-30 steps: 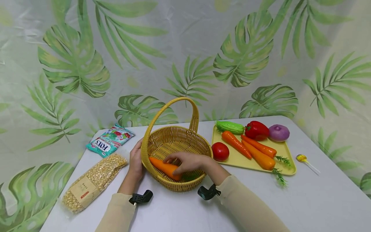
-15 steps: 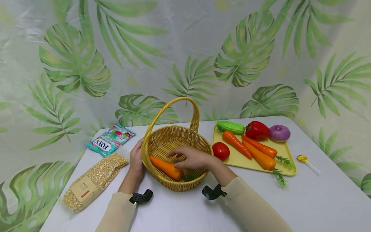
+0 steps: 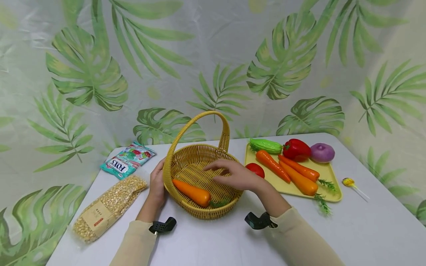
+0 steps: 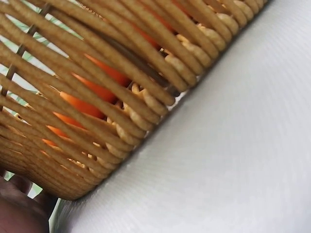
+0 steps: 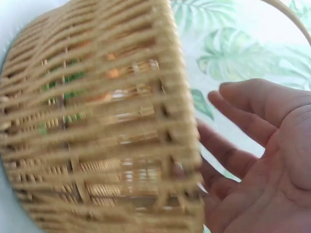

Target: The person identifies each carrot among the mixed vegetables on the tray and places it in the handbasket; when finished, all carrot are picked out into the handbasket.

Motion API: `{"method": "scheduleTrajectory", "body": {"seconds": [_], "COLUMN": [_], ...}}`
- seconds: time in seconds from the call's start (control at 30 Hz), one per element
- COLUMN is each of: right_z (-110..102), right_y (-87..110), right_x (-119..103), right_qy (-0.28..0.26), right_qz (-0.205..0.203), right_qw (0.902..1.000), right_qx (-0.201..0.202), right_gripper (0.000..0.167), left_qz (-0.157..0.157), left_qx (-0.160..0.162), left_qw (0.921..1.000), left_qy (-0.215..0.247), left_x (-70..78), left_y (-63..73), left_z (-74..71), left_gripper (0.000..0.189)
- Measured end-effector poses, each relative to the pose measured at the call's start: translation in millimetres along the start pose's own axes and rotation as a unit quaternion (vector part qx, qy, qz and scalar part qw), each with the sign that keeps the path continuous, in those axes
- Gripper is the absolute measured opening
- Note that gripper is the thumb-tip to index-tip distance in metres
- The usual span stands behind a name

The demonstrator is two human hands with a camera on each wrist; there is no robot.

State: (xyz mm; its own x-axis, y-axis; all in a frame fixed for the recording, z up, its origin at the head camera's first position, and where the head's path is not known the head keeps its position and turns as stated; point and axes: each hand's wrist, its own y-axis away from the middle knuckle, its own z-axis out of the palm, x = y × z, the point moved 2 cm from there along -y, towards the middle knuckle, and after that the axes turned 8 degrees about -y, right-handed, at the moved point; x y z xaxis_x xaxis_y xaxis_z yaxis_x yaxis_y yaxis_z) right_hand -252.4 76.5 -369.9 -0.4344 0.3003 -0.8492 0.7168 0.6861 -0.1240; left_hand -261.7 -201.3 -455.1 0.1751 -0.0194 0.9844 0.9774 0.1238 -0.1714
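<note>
A yellow wicker basket with a tall arched handle stands on the white table. Inside it, along the near left wall, lies an orange carrot with green leaves at its right end; through the weave the left wrist view shows parts of the carrot. My left hand holds the basket's left side by the handle's base, its fingers partly hidden. Over the basket's right rim hovers my right hand, fingers loosely spread and holding nothing. The right wrist view has that right hand beside the rim, palm visible.
Right of the basket, a yellow tray bears several carrots, a green gourd, a red pepper, a tomato and a purple onion. A lollipop lies beyond. Leftward are a corn bag and a candy bag.
My right hand has let go of the carrot in the basket, lifted and moved right toward the rim. The carrot stays where it was, and my left hand keeps its place on the basket.
</note>
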Motion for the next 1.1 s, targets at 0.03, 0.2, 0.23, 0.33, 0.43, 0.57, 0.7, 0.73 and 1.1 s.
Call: {"method": "scheduleTrajectory", "body": {"seconds": [0.03,0.2,0.23,0.33,0.43,0.57,0.7,0.73,1.1], "right_z": [-3,-16,-18,-25,-31,-39,-46,-49,-70], "right_y": [1.9,11.7,13.7,18.8,22.8,28.1,33.3,34.3,45.5], "right_x": [0,5,7,10,14,23,34,36,58], "right_qy": [-0.006,-0.033,-0.036,-0.046,-0.056,-0.069,-0.075,-0.075,-0.061], "right_qz": [-0.003,0.004,0.007,0.007,0.003,0.028,0.059,0.060,0.064], "right_qw": [0.9999,0.9974,0.9966,0.9939,0.9916,0.9878,0.9814,0.9802,0.9691], "right_qx": [0.010,0.064,0.075,0.100,0.116,0.137,0.166,0.173,0.231], "right_gripper": [0.035,0.032,0.031,0.031,0.033,0.038,0.043,0.043,0.045], "left_qz": [0.002,0.003,0.002,0.002,0.003,0.000,-0.004,-0.004,-0.007], "left_qx": [0.001,0.005,0.005,0.003,0.001,0.001,0.000,-0.001,0.002], "left_qw": [1.0000,1.0000,1.0000,1.0000,1.0000,1.0000,1.0000,1.0000,0.9999], "left_qy": [0.000,0.003,0.002,-0.002,-0.004,-0.007,-0.003,-0.002,-0.008], "left_x": [0.0,1.3,1.5,2.2,2.1,0.4,-2.8,-3.2,-3.4], "left_y": [-0.1,-0.1,0.1,0.7,1.0,0.3,-1.9,-2.2,-1.3], "left_z": [-0.3,-0.1,-0.1,0.1,-0.1,-0.9,-1.4,-1.3,-1.6], "left_gripper": [0.040,0.041,0.041,0.042,0.042,0.043,0.042,0.042,0.042]}}
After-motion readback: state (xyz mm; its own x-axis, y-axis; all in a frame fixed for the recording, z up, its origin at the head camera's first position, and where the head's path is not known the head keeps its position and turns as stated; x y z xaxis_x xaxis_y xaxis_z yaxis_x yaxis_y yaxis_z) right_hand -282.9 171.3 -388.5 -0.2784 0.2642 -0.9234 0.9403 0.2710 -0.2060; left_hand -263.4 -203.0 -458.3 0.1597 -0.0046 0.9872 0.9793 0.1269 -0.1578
